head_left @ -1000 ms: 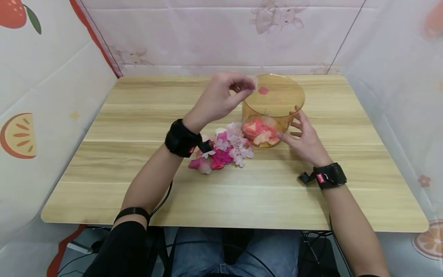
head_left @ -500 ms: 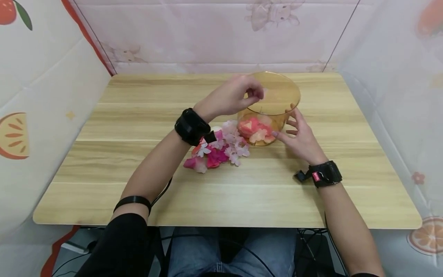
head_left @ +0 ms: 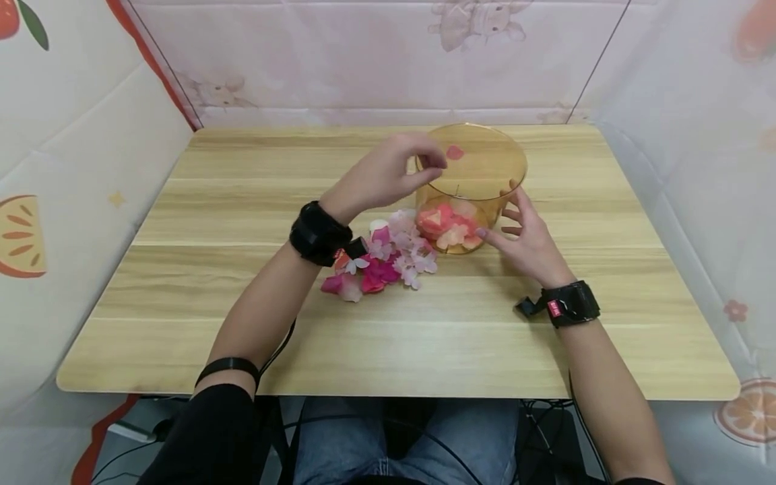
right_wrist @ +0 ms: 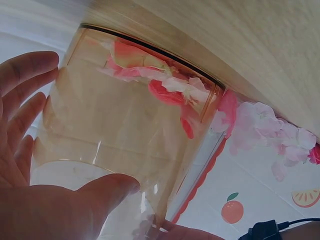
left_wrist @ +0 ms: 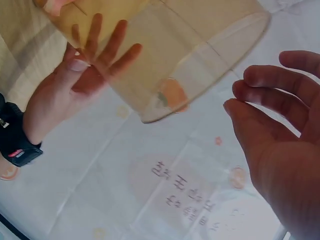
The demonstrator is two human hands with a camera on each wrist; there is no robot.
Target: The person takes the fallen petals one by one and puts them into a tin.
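While wood table (head_left: 182, 222) fills cloth-walled booth, right hand (head_left: 526, 239) steadies tub (head_left: 485, 176), fingers spread; left hand (head_left: 388, 172) seemingly empty, loose.

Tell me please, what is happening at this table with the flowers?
A person sits at a light wooden table. The right hand steadies a round, transparent amber plastic container with straight fingers against its side. The left hand hovers at the container's rim, its fingers loosely curled and holding nothing. One small red petal shows just past its fingertips, above the opening. Pink and red petals lie inside the container, and a pile of pink, white and magenta fabric petals lies beside it.
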